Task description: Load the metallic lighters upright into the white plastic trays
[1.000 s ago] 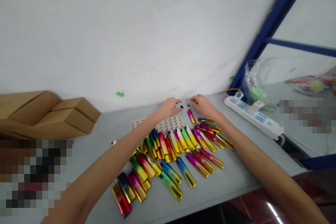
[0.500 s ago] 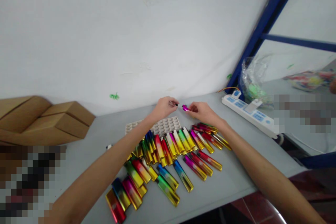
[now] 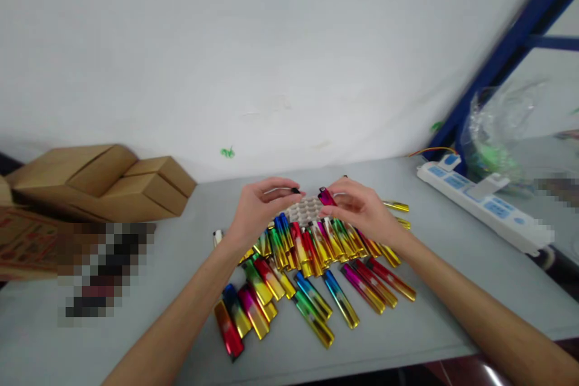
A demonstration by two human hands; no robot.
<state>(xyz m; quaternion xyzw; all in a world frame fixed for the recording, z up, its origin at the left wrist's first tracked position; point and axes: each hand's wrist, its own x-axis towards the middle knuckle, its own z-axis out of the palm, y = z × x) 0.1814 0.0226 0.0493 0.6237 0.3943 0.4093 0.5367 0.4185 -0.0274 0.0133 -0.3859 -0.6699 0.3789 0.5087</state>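
The shiny case (image 3: 325,196) in the right hand (image 3: 362,208) is bright pink, with a dark tip that points up. It is held up just above the pale bumpy tray (image 3: 305,210) — the thumb and fingers are pressed together on it. The left hand (image 3: 257,208) pinches a small black bit (image 3: 295,191) at its fingertips, just above the tray too, and the two held things are near each other but apart.

Both hands hide parts of the tray, and a big heap of shiny cases (image 3: 312,247) covers its near edge. The heap has red, blue, green and pink ones that fade to gold. Left of the tray, well apart, sit brown boxes (image 3: 122,187). Right of the tray, well apart, lies a white power strip (image 3: 484,205), with a clear bag (image 3: 502,132) beyond it. Behind the tray is a white wall (image 3: 289,72).

I count one tray, one power strip and one black bit in the left hand. In front of the tray, past the heap, lie three cases in a row (image 3: 375,284) — one pink, two red. The heap is too jumbled to count.
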